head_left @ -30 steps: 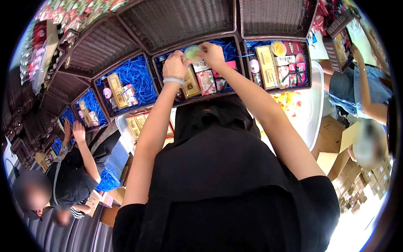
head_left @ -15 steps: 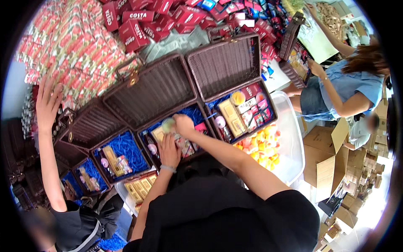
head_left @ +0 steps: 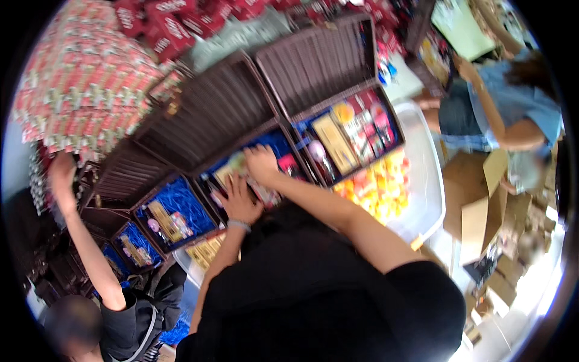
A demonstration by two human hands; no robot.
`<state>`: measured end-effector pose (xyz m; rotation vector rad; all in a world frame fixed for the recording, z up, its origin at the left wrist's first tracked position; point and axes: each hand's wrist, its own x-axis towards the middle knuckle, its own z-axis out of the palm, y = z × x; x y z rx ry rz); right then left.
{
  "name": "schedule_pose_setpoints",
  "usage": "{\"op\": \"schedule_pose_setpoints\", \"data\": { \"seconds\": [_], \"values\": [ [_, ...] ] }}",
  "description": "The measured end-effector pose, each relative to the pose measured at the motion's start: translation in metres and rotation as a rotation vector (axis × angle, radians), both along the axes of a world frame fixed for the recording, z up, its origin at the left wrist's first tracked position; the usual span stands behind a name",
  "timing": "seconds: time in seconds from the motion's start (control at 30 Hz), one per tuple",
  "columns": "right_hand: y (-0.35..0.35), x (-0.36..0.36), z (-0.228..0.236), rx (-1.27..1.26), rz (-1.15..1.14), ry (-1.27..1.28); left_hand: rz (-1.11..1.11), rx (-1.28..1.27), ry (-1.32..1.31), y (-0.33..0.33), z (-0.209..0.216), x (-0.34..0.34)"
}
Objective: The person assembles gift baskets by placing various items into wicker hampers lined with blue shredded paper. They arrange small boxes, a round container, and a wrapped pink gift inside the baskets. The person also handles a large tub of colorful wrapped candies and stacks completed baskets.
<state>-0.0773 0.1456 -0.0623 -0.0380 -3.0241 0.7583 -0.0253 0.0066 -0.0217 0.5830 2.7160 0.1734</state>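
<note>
Both my hands are inside the middle brown wicker hamper, whose lid stands raised behind them. My left hand lies over packed items near the front, its fingers spread. Beside it my right hand is bent downward with curled fingers, next to a round pale-green tub; what its fingertips grip is hidden. A gold box shows partly between the hands, on blue shredded filler. The hamper to the right holds a gold box, a yellow round tub and small pink packs.
A clear plastic bin with yellow-orange pieces stands at right, beside an open carton. Patterned packets and red boxes are heaped behind. A co-worker's arm reaches in at left; another person works at right.
The view has shifted and blurred slightly. My hands stay in the middle hamper, my left fingers now spread wider. The left co-worker's hand has come down from the packet heap.
</note>
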Motion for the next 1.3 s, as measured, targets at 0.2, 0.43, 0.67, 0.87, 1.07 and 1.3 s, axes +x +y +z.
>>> {"op": "schedule_pose_setpoints", "data": {
  "seconds": [0.2, 0.43, 0.67, 0.87, 1.07, 1.3],
  "values": [
    [0.033, -0.026, 0.084, -0.250, 0.210, -0.314, -0.046, 0.054, 0.038, 0.017, 0.029, -0.030],
    [0.196, -0.250, 0.185, 0.009, -0.100, 0.584, -0.225, 0.071, -0.036, 0.030, 0.006, -0.047],
    [0.209, -0.280, 0.210, 0.006, 0.157, 0.595, -0.226, 0.108, -0.007, 0.021, 0.005, -0.044],
    [0.119, -0.091, 0.199, -1.067, -0.025, -0.553, 0.303, 0.966, -0.297, 0.022, 0.012, -0.050],
    [0.081, -0.034, 0.126, -1.274, -0.107, -0.818, 0.738, 1.529, -0.729, 0.025, 0.061, -0.060],
    [0.075, 0.011, 0.104, -0.860, 0.046, -0.582, 1.035, 1.480, -0.796, 0.026, 0.031, -0.033]
  ]
}}
